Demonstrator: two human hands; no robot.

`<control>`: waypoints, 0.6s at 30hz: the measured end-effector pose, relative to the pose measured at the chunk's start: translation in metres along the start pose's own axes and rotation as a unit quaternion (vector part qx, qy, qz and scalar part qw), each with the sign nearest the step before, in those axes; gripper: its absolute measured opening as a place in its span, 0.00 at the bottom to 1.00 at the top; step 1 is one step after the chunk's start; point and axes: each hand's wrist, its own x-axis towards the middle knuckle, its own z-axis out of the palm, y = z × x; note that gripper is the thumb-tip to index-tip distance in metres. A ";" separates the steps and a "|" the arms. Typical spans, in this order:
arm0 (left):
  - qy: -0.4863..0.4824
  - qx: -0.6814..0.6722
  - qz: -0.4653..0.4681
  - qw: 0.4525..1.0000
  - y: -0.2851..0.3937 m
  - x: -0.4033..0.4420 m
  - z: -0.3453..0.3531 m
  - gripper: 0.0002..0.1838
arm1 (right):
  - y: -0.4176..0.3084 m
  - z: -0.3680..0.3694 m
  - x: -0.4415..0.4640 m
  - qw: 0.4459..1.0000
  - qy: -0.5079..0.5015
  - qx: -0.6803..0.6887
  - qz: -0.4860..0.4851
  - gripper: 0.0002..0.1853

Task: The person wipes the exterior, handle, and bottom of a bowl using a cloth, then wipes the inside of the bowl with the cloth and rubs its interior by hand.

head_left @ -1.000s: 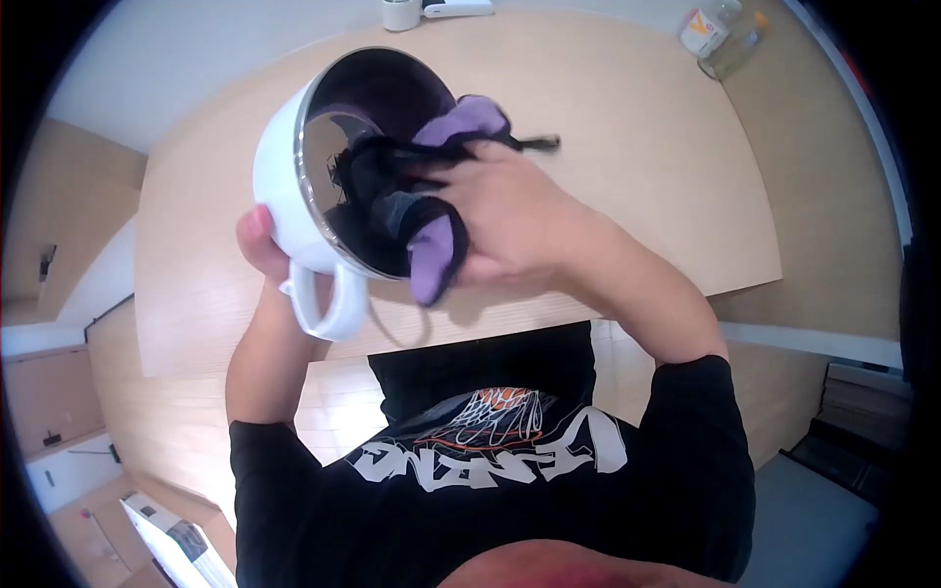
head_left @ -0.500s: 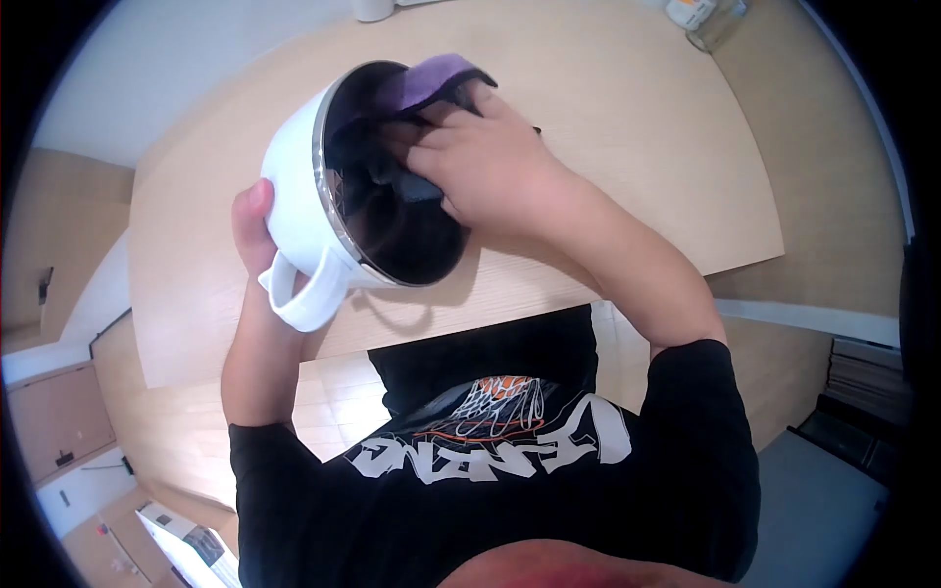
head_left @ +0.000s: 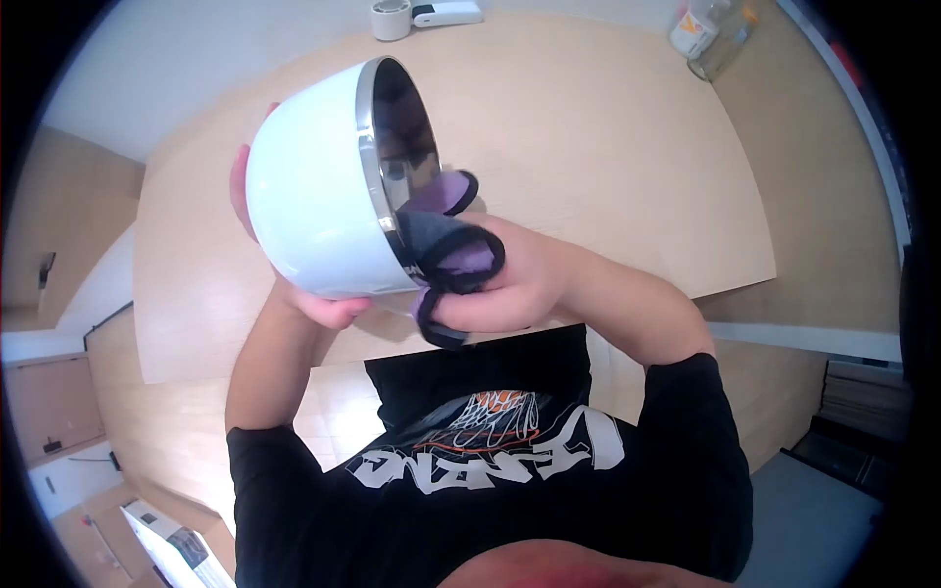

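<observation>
A white pot [head_left: 309, 181] with a shiny metal rim and a dark, reflective inside is tipped on its side above the table, its mouth facing right. My left hand [head_left: 328, 309] is closed around the pot's left and lower outside, with most of the palm hidden behind it. My right hand [head_left: 520, 279] grips a purple and grey cloth [head_left: 469, 257] with black edging. Folds of that cloth lie over the lower part of the rim, and one fold reaches into the mouth. The pot's handle is out of sight.
The light wooden table [head_left: 608, 147] spreads beneath the pot. On its far edge stand a white roll [head_left: 390, 20] and a flat white object [head_left: 447, 13]. A clear bottle with a label [head_left: 698, 31] and a glass container [head_left: 720, 57] are at the far right corner.
The pot has been turned, so its handle no longer shows and its mouth faces more to the right. My right hand has drawn the cloth from deep inside down to the lower rim.
</observation>
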 end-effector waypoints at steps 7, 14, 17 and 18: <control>0.088 -0.195 -0.129 0.968 0.020 0.025 -0.010 0.59 | -0.009 -0.032 0.003 0.895 0.010 -0.398 -0.202 0.16; 0.116 -0.371 -0.214 0.896 0.024 0.035 0.001 0.43 | 0.004 -0.031 0.013 0.840 -0.003 -0.528 -0.126 0.17; 0.109 -0.295 -0.183 0.931 0.027 0.027 0.005 0.48 | 0.012 -0.026 0.018 0.855 -0.003 -0.503 -0.125 0.14; 0.134 -0.310 -0.183 0.923 0.029 0.025 0.009 0.51 | 0.013 -0.023 0.018 0.865 -0.001 -0.484 -0.131 0.13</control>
